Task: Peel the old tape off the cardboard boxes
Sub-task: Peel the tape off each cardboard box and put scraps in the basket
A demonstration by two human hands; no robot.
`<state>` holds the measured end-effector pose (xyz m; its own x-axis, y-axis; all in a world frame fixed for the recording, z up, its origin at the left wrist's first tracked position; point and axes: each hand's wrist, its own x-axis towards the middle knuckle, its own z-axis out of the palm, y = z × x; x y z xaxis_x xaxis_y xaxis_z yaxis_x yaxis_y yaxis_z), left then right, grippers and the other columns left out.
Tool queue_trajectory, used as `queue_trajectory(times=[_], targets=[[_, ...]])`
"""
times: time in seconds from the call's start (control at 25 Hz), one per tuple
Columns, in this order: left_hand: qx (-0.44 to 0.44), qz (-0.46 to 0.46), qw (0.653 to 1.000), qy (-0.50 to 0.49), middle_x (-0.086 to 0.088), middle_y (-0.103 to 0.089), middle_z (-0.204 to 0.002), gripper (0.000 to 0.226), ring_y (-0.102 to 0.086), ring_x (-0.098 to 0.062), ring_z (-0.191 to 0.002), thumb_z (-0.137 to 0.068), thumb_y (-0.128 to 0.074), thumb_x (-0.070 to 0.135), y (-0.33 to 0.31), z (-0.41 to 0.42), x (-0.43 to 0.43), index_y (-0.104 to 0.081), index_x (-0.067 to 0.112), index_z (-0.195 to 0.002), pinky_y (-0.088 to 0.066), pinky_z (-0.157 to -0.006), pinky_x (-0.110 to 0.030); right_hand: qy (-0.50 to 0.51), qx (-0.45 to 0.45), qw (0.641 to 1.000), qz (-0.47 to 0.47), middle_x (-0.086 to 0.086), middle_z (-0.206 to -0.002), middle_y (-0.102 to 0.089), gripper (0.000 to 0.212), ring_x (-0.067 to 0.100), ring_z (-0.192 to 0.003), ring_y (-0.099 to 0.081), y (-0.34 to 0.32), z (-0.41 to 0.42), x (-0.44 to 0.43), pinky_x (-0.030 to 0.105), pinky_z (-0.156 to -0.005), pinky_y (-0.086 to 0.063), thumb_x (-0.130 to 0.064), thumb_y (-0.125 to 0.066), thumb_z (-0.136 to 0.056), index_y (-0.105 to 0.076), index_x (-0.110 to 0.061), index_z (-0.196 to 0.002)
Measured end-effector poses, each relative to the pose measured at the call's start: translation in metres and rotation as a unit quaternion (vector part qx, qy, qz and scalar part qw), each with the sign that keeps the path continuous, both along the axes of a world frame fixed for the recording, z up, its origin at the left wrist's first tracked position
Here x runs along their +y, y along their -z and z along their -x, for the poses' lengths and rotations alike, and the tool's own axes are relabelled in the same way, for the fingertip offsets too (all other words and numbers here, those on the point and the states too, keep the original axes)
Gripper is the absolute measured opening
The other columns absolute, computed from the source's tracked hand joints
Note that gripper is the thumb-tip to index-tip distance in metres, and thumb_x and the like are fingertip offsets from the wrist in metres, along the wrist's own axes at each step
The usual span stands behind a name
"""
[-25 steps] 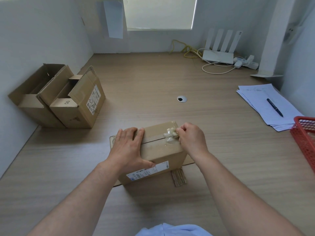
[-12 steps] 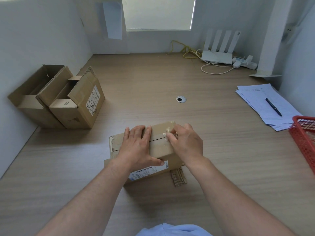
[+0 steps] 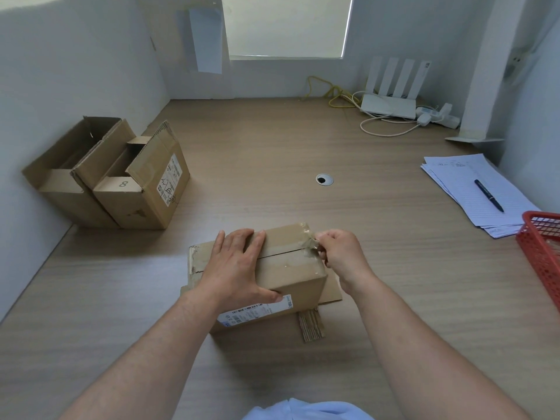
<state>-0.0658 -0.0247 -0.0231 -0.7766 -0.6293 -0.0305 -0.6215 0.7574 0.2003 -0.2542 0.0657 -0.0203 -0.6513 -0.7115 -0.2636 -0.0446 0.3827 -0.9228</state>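
Both forearms reach forward from the bottom of the view, bare to the elbow; the left hand (image 3: 238, 266) lies flat on the top of the cardboard box (image 3: 298, 275), fingers straight and pointing away from the person, the thumb hooked over the near edge just above the white shipping label (image 3: 257, 310); the right hand (image 3: 342, 253) sits at the box's right end, its fingers curled and its thumb and fingertips pinching a crumpled, lifted end of the clear tape (image 3: 309, 242); the two hands are apart, one at each half of the lid. The box stands near the front middle of the wooden desk (image 3: 272, 165), on a flat sheet of cardboard (image 3: 332, 294) that shows at its right side; its long axis runs left to right, with the right end turned slightly away from the person, and the closed seam of the top flaps follows the same line; the tape lies along that seam and wraps the right end, while another worn strip shows at the left end. A corrugated scrap (image 3: 312, 325) lies just in front of the box; two open boxes (image 3: 142, 192) stand well apart at the left wall; papers (image 3: 454, 180) with a pen (image 3: 489, 195) and a red basket (image 3: 542, 256) lie to the right.
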Motion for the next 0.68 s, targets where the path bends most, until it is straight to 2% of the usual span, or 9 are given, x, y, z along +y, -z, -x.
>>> queue_trajectory(times=[0.08, 0.16, 0.28, 0.36, 0.4, 0.48, 0.6, 0.64, 0.68], targets=[[-0.001, 0.0, 1.0, -0.001, 0.0, -0.009, -0.153, 0.129, 0.002, -0.014, -0.142, -0.051, -0.049, 0.09, 0.0, -0.008, -0.003, -0.003, 0.025, -0.153, 0.021, -0.112, -0.034, -0.009, -0.11, 0.994, 0.029, 0.002, -0.064, -0.049, 0.02, 0.01, -0.054, -0.043, 0.002, -0.002, 0.008, 0.023, -0.048, -0.032, -0.012, -0.05, -0.093, -0.056, -0.007, -0.075], [-0.001, 0.003, 1.0, -0.004, 0.001, -0.01, -0.153, 0.13, 0.001, -0.013, -0.141, -0.049, -0.047, 0.091, 0.0, -0.011, -0.004, -0.004, 0.025, -0.153, 0.021, -0.112, -0.033, -0.019, -0.086, 0.995, 0.042, -0.001, -0.071, -0.055, 0.023, 0.009, -0.058, -0.047, 0.001, -0.004, 0.011, 0.023, -0.053, -0.037, -0.018, -0.048, -0.095, -0.062, -0.011, -0.078], [-0.005, 0.006, 1.0, -0.004, 0.001, -0.011, -0.152, 0.13, 0.001, -0.012, -0.14, -0.047, -0.044, 0.092, -0.001, -0.011, -0.004, -0.006, 0.026, -0.153, 0.021, -0.112, -0.032, -0.06, 0.143, 0.988, -0.012, -0.005, -0.092, -0.054, 0.036, 0.013, -0.081, -0.055, -0.002, -0.009, 0.014, 0.032, -0.074, -0.047, -0.045, -0.043, -0.096, -0.064, -0.019, -0.106], [-0.011, 0.014, 1.0, -0.005, 0.0, -0.012, -0.152, 0.13, 0.0, -0.014, -0.14, -0.046, -0.043, 0.092, 0.0, -0.011, -0.003, -0.006, 0.025, -0.152, 0.02, -0.112, -0.033, -0.091, 0.324, 0.939, -0.075, -0.003, -0.109, -0.049, 0.066, 0.015, -0.095, -0.054, -0.003, -0.015, 0.017, 0.034, -0.081, -0.046, -0.063, -0.047, -0.084, -0.049, -0.017, -0.131], [-0.015, 0.016, 1.0, -0.005, 0.0, -0.012, -0.152, 0.13, -0.001, -0.015, -0.14, -0.046, -0.043, 0.091, 0.0, -0.011, -0.002, -0.006, 0.025, -0.152, 0.019, -0.113, -0.034, -0.088, 0.379, 0.918, -0.077, 0.0, -0.114, -0.048, 0.075, 0.017, -0.098, -0.054, -0.003, -0.019, 0.017, 0.034, -0.079, -0.046, -0.065, -0.054, -0.078, -0.044, -0.016, -0.134], [-0.019, 0.015, 1.0, -0.008, -0.002, -0.013, -0.152, 0.13, -0.002, -0.017, -0.141, -0.047, -0.045, 0.091, -0.001, -0.01, -0.001, -0.007, 0.024, -0.152, 0.017, -0.114, -0.036, -0.081, 0.431, 0.898, -0.04, 0.006, -0.111, -0.051, 0.071, 0.022, -0.095, -0.056, -0.005, -0.029, 0.016, 0.034, -0.074, -0.047, -0.054, -0.071, -0.072, -0.049, -0.011, -0.124], [-0.026, 0.012, 1.0, -0.004, -0.002, -0.012, -0.152, 0.127, -0.002, -0.018, -0.141, -0.052, -0.053, 0.087, -0.005, -0.014, 0.002, -0.007, 0.024, -0.152, 0.013, -0.117, -0.038, -0.072, 0.529, 0.845, 0.03, 0.012, -0.085, -0.059, 0.036, 0.031, -0.073, -0.06, 0.0, -0.036, 0.016, 0.034, -0.058, -0.046, -0.026, -0.08, -0.07, -0.061, -0.003, -0.09], [-0.028, 0.008, 1.0, -0.001, -0.002, -0.012, -0.152, 0.126, -0.001, -0.017, -0.142, -0.054, -0.054, 0.086, -0.006, -0.018, 0.002, -0.006, 0.024, -0.152, 0.013, -0.118, -0.038, -0.073, 0.543, 0.836, 0.033, 0.012, -0.079, -0.06, 0.028, 0.032, -0.068, -0.06, 0.001, -0.035, 0.017, 0.032, -0.055, -0.044, -0.02, -0.079, -0.072, -0.062, -0.003, -0.084], [-0.029, 0.003, 1.0, 0.004, -0.001, -0.011, -0.153, 0.125, -0.001, -0.016, -0.142, -0.055, -0.056, 0.085, -0.007, -0.022, 0.001, -0.006, 0.025, -0.152, 0.014, -0.117, -0.037, -0.078, 0.518, 0.852, 0.023, 0.011, -0.08, -0.062, 0.021, 0.032, -0.07, -0.06, 0.003, -0.035, 0.018, 0.031, -0.056, -0.041, -0.018, -0.075, -0.077, -0.062, -0.003, -0.085]])
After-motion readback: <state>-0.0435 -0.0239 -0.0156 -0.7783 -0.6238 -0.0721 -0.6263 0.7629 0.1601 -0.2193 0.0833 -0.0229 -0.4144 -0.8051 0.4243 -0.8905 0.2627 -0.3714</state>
